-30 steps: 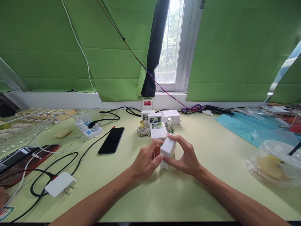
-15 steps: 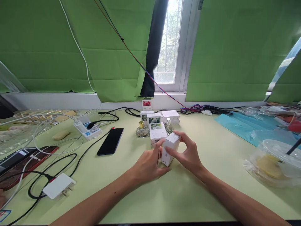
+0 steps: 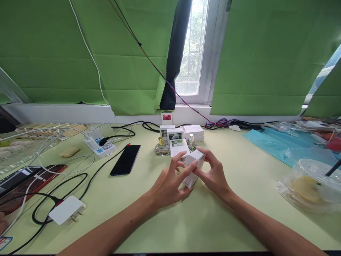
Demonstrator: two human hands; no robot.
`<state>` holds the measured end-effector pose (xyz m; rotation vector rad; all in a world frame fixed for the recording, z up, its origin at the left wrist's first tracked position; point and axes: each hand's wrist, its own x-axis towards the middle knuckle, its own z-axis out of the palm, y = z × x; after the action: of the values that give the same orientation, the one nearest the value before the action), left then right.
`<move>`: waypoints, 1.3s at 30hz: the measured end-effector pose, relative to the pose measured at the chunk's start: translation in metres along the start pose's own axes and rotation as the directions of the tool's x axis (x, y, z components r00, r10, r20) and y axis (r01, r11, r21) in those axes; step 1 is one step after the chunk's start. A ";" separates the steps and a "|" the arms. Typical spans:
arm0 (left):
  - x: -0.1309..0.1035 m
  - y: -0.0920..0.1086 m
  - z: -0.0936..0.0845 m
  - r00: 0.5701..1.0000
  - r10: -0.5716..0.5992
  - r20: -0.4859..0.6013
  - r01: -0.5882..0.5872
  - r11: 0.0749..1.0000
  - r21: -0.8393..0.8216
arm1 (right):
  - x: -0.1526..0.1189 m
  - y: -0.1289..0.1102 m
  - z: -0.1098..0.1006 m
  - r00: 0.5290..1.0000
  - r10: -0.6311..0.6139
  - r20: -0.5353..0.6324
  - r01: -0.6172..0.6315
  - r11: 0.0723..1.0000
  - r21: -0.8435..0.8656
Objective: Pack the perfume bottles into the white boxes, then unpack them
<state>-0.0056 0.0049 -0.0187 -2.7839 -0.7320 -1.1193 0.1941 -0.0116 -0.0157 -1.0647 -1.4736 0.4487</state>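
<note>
A small white box (image 3: 190, 179) is held tilted between both hands above the pale green table. My left hand (image 3: 170, 183) grips its left side, with a finger across the front face and the thumb near the lower end. My right hand (image 3: 213, 174) pinches the upper right part between thumb and fingers. Just behind stand white boxes with flower pictures (image 3: 179, 145). A round glass bottle with a gold cap (image 3: 162, 148) is left of them, and a bottle with a silver cap (image 3: 191, 141) is partly hidden on their right.
A black phone (image 3: 125, 160), a power strip (image 3: 99, 146) and a white charger (image 3: 67, 210) with loose cables lie left. At right are a bagged clear cup (image 3: 310, 185) and blue sheeting (image 3: 274, 144). White boxes (image 3: 194, 131) lie stacked behind.
My left hand's fingers have lifted and shifted, and one now lies across the box's front face near the top. My right thumb has drawn back slightly toward the right edge.
</note>
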 end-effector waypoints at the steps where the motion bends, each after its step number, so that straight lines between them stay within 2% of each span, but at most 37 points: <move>1: 0.000 0.000 0.000 1.000 0.016 0.002 -0.016 1.000 0.010 | 0.000 -0.001 0.000 1.000 0.002 0.005 -0.002 1.000 0.000; 6: -0.001 -0.001 0.002 0.997 0.067 0.040 -0.070 0.996 0.063 | 0.000 -0.004 0.001 0.999 0.023 0.041 -0.023 1.000 -0.007; 14: -0.005 -0.001 0.013 1.000 0.020 -0.001 -0.020 1.000 0.011 | 0.000 0.002 0.004 0.996 -0.010 0.091 0.010 1.000 -0.006; 21: -0.003 -0.002 0.009 0.997 0.067 0.040 -0.067 0.998 0.011 | -0.001 0.004 0.004 0.996 -0.010 0.090 0.009 1.000 0.012; 25: -0.003 -0.002 0.008 0.999 0.050 0.003 -0.049 0.998 -0.035 | -0.001 0.001 0.004 0.996 -0.016 0.083 0.016 1.000 0.005; 29: -0.001 0.001 0.005 0.999 -0.011 -0.043 0.004 0.987 -0.158 | -0.001 -0.001 0.002 0.995 -0.018 0.100 0.016 1.000 0.020; 33: 0.003 0.005 0.000 0.986 -0.145 -0.082 0.111 0.938 -0.329 | 0.000 -0.002 -0.001 0.990 0.015 0.137 -0.022 0.998 0.052; 39: 0.005 0.002 -0.002 0.946 -0.320 -0.052 0.254 0.831 -0.496 | -0.001 0.003 -0.001 0.972 0.077 0.222 -0.105 0.987 0.120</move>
<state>-0.0031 0.0050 -0.0135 -3.0094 -1.0053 -1.7472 0.1961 -0.0112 -0.0180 -1.0052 -1.5664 0.7373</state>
